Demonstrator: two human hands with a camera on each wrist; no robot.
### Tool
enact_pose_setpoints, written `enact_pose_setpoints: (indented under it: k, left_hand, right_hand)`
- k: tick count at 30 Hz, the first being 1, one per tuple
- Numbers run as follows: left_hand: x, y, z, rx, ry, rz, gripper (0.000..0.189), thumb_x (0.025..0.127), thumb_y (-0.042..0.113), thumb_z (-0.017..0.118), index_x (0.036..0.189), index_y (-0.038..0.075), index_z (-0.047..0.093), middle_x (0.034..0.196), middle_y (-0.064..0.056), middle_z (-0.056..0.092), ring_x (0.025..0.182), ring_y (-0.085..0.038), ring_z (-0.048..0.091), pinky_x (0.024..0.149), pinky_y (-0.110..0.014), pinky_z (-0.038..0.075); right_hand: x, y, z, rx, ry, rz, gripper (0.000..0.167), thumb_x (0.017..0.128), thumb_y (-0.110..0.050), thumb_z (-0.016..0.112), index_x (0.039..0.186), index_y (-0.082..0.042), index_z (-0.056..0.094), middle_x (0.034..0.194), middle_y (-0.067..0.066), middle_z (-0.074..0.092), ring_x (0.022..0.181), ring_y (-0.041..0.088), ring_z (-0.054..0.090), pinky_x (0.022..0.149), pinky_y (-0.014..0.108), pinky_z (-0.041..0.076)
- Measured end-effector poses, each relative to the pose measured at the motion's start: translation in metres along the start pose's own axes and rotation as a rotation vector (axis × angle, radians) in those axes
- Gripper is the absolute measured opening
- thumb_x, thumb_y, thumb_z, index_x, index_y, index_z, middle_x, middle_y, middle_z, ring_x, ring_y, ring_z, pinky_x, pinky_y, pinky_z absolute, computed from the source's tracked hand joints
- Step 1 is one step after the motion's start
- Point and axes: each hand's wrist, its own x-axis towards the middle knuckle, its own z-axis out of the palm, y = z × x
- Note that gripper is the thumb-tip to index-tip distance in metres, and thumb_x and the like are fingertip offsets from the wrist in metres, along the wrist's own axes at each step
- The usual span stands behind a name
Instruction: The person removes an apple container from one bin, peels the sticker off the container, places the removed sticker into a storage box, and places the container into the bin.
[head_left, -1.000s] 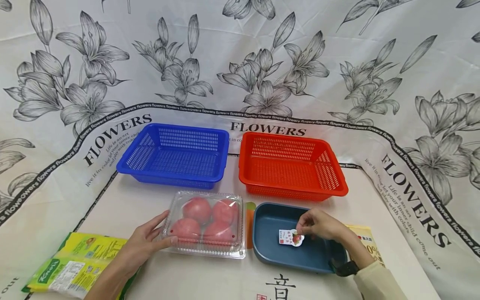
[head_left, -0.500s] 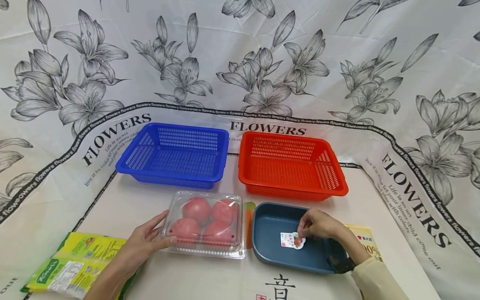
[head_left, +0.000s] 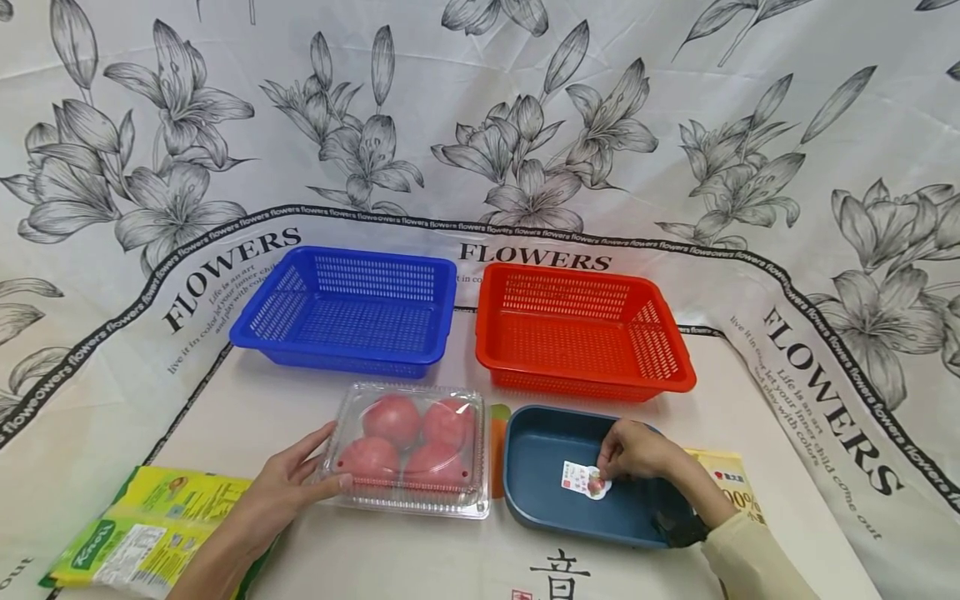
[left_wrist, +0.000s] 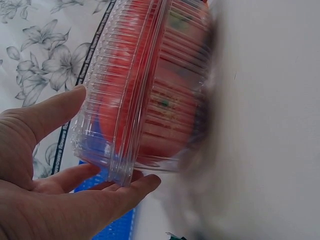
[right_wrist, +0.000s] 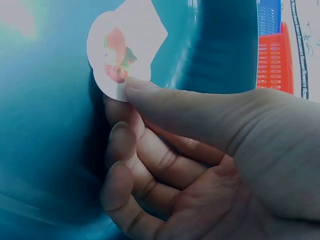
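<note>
In the head view my right hand (head_left: 633, 450) is inside a dark blue tray (head_left: 540, 425), pinching a small white label (head_left: 581, 479) by its rounded end. Red fruit and characters are printed on the label. The right wrist view shows my thumb on the face of the label (right_wrist: 147, 30), the other fingers bent beneath. My left hand (head_left: 281, 479) touches the near left corner of a clear plastic clamshell box (head_left: 450, 500) of tomatoes (head_left: 393, 421). Seen from the left wrist, my thumb lies at the box's ribbed side (left_wrist: 120, 145), with nearly straight fingers spread around the corner.
Behind stand a blue basket (head_left: 352, 325) and a red basket (head_left: 577, 342), side by side. A yellow-green Knorr bag (head_left: 150, 533) lies at the left, partly behind my left forearm. A yellow packet (head_left: 731, 479) shows beyond the tray's right end.
My right hand has shifted slightly to the right with the label, whose tilt has changed a little. The left hand and the box keep their place.
</note>
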Motion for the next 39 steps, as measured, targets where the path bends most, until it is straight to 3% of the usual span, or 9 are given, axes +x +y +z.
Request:
enact_pose_setpoints:
  k: [5, 14, 25, 32, 39]
  left_hand:
    - [0.0, 0.0, 0.0, 0.002, 0.005, -0.011, 0.095, 0.097, 0.016, 0.083, 0.172, 0.013, 0.026, 0.177, -0.02, 0.024, 0.161, -0.04, 0.026, 0.127, -0.053, 0.028]
    - [-0.001, 0.0, 0.0, 0.001, 0.001, -0.005, 0.094, 0.097, 0.016, 0.083, 0.172, 0.013, 0.026, 0.177, -0.02, 0.022, 0.162, -0.039, 0.025, 0.127, -0.052, 0.027]
    - [-0.001, -0.001, 0.0, -0.006, -0.003, 0.01, 0.094, 0.097, 0.016, 0.082, 0.172, 0.012, 0.026, 0.177, -0.02, 0.022, 0.162, -0.038, 0.024, 0.127, -0.051, 0.026]
    - [-0.001, -0.001, 0.0, -0.015, -0.003, 0.007, 0.093, 0.097, 0.015, 0.082, 0.172, 0.012, 0.027, 0.178, -0.019, 0.022, 0.163, -0.039, 0.023, 0.127, -0.052, 0.025]
    - [0.001, -0.002, 0.0, -0.014, 0.001, 0.002, 0.092, 0.098, 0.017, 0.081, 0.172, 0.012, 0.026, 0.177, -0.02, 0.022, 0.162, -0.041, 0.023, 0.128, -0.056, 0.025]
  right_hand:
    - [0.003, 0.001, 0.002, -0.035, 0.028, -0.022, 0.012, 0.084, -0.002, 0.089, 0.078, -0.005, 0.078, 0.063, -0.001, 0.065, 0.057, 0.011, 0.053, 0.051, 0.022, 0.045]
    - [0.005, 0.001, 0.004, -0.017, 0.034, -0.029, 0.011, 0.084, 0.0, 0.088, 0.079, -0.004, 0.08, 0.063, -0.002, 0.065, 0.056, 0.01, 0.052, 0.05, 0.021, 0.044]
    - [0.003, -0.005, 0.003, -0.078, 0.091, 0.002, 0.015, 0.081, -0.003, 0.092, 0.076, -0.005, 0.078, 0.062, -0.001, 0.064, 0.056, 0.011, 0.052, 0.051, 0.023, 0.046]
    - [-0.008, -0.011, -0.007, -0.034, 0.095, -0.084, 0.016, 0.081, -0.001, 0.092, 0.092, 0.003, 0.081, 0.079, 0.004, 0.076, 0.067, 0.012, 0.065, 0.064, 0.025, 0.062]
    - [-0.023, -0.022, -0.017, 0.034, 0.078, -0.13, 0.025, 0.083, 0.0, 0.09, 0.103, 0.009, 0.079, 0.088, 0.01, 0.079, 0.074, 0.016, 0.074, 0.071, 0.029, 0.066]
